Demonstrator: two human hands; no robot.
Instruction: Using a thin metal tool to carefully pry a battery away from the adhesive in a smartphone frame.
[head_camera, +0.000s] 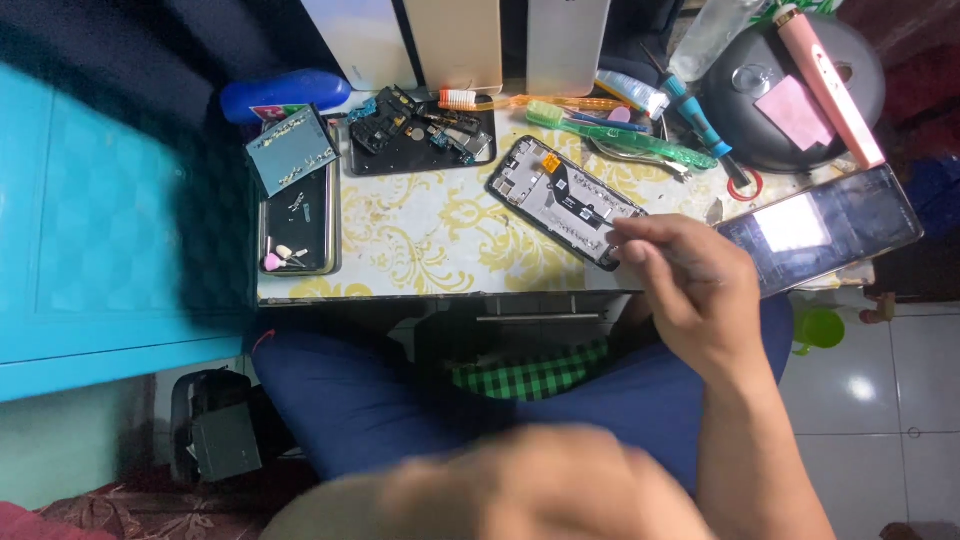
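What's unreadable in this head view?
- Left hand: motion-blurred, bottom edge; grip unclear.
- Right hand: fingertips cover the near end of the opened black phone frame.
- Small parts on the black tray: too small.
- Dark glass panel: glare.

Two toothbrushes, one orange (500, 101) and one green (620, 135), one opened phone frame (565, 198), two dark trays (300, 220) (420, 140) and one detached screen (820, 235) lay on the table.

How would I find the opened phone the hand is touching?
Look at the small table with the yellow flower pattern. Near its front edge lies the opened phone, slanted, under the right hand. Unlike the dark parts tray behind it, it shows silver insides.
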